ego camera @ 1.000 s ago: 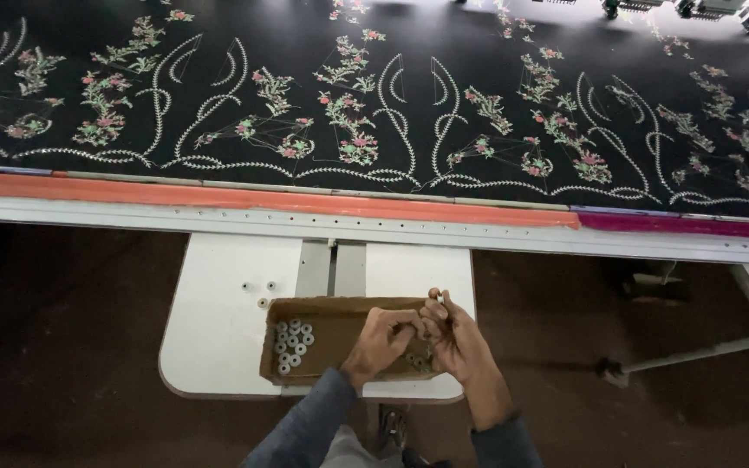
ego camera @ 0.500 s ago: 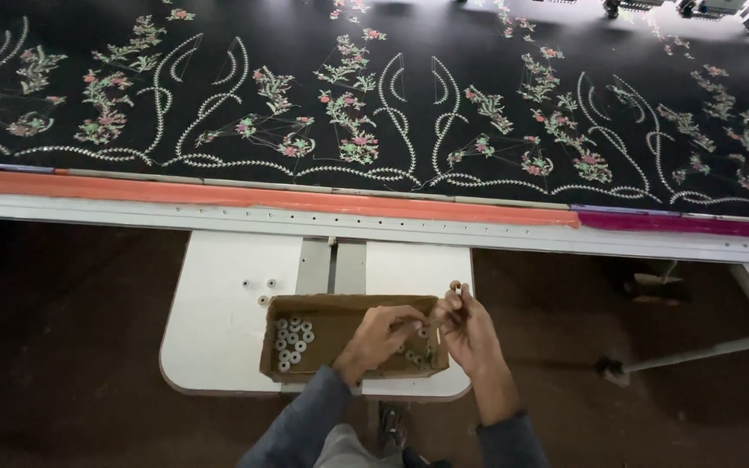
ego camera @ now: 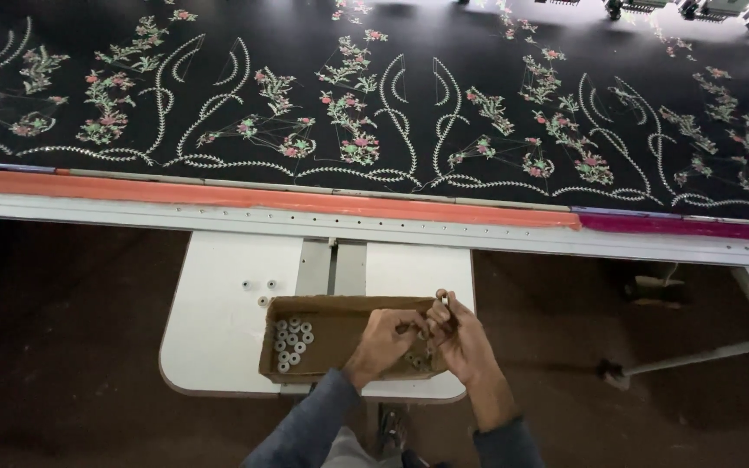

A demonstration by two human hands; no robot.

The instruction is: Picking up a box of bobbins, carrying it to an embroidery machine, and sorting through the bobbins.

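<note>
Black cloth [ego camera: 409,95] stitched with pink and green flowers and white vines is stretching across the top of the view, edged below by an orange strip [ego camera: 262,198] and a pale metal rail [ego camera: 392,227]. Below the rail a small white table [ego camera: 218,321] is standing over a dark brown floor [ego camera: 54,347].

On the table a shallow cardboard box [ego camera: 340,314] is lying, and both hands are working over its right end. The right hand [ego camera: 464,342] is pinching a small metal piece [ego camera: 442,301] between thumb and fingertips, lifting it just above the box's right rim. The left hand [ego camera: 383,340] is curling closed just beside it, fingertips meeting the right hand's; whether it is gripping anything of its own cannot be told.

Inside the box a cluster of small white bobbins [ego camera: 291,342] is sitting at the left end, and a few more small round pieces are showing beneath the hands, mostly covered. Three tiny round bits [ego camera: 257,289] are lying loose on the table just above the box. Blue sleeves are running off the bottom edge.
</note>
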